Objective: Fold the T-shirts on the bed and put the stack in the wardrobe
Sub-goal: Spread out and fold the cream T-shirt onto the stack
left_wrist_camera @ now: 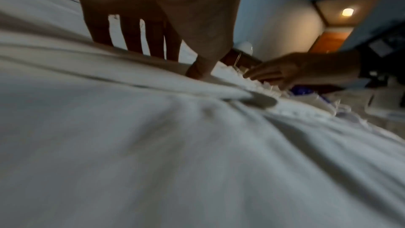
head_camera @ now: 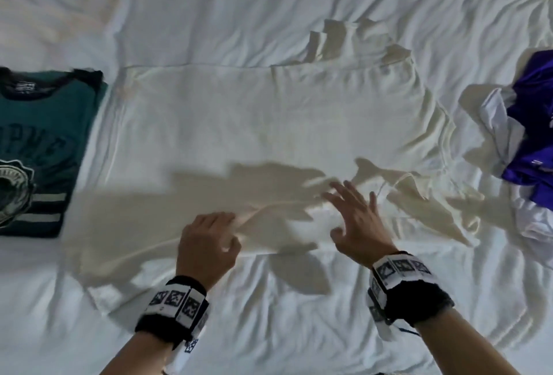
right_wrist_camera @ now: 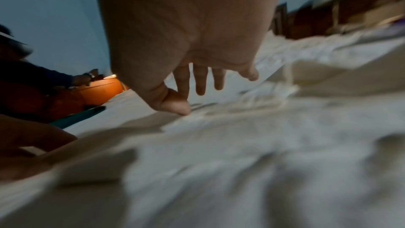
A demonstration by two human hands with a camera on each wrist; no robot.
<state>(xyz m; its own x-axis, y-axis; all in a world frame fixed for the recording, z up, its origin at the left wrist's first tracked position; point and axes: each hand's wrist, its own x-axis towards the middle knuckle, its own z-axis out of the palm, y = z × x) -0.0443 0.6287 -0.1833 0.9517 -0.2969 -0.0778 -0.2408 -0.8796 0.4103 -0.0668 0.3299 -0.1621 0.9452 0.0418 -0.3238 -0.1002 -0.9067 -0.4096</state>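
A cream T-shirt [head_camera: 269, 123] lies spread flat across the white bed [head_camera: 209, 9], its neck end toward the right. My left hand [head_camera: 209, 240] is at the shirt's near edge, fingers curled, pinching a raised ridge of the cream fabric; in the left wrist view the fingers [left_wrist_camera: 131, 41] stand behind that ridge and the thumb presses in front. My right hand [head_camera: 353, 213] is beside it, fingers spread and straight, low over the shirt near a sleeve. Its thumb tip [right_wrist_camera: 179, 107] touches the cloth.
A folded green T-shirt with a printed crest [head_camera: 36, 147] lies at the left. A crumpled pile of purple and white garments [head_camera: 526, 135] sits at the right edge. Rumpled white sheet surrounds the shirt.
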